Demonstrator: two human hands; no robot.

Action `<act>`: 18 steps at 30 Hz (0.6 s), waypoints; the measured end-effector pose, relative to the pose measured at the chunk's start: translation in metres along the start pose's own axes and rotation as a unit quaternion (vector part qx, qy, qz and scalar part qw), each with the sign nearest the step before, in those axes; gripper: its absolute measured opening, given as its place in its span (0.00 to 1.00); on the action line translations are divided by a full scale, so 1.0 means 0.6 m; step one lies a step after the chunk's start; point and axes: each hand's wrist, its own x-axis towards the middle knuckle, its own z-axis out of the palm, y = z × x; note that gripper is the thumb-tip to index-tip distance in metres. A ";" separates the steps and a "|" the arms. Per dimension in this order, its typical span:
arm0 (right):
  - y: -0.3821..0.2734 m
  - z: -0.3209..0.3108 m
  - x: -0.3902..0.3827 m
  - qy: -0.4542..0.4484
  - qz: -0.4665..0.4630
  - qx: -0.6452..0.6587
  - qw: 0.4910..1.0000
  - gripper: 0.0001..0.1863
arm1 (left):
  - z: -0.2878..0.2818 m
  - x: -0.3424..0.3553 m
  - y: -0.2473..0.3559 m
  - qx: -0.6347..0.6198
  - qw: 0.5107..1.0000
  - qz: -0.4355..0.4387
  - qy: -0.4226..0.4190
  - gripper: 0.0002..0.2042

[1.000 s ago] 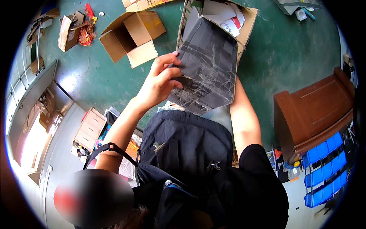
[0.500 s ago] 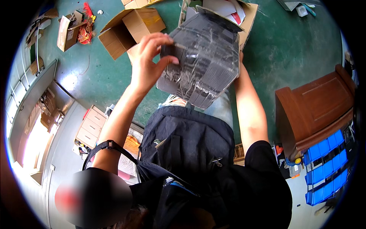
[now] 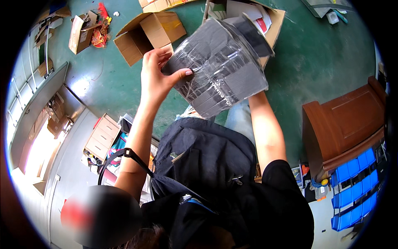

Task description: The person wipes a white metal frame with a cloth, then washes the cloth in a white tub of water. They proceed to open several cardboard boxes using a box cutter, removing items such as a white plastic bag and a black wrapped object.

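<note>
Left hand [image 3: 159,79] grips the near-left edge of the wrapped black bundle [image 3: 222,68], raised above an open box [image 3: 271,29]; right hand hidden behind it. Step: inspecting; next, steady turning.

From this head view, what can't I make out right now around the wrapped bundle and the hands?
- Right hand: hidden behind the dark plastic-wrapped bundle; only the forearm shows below it.
- Left hand: its fingertips are tucked behind the bundle's edge.
- Contents of the open cardboard box behind the bundle: mostly covered by the bundle.
- What the bundle holds: glare on the wrap obscures it.
- Items in the blue bins: too small, bent at the rim.
</note>
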 end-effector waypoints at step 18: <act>0.056 -0.166 0.006 0.114 0.029 0.031 0.993 0.25 | 0.064 -0.036 0.080 0.113 0.988 0.064 -0.082 0.17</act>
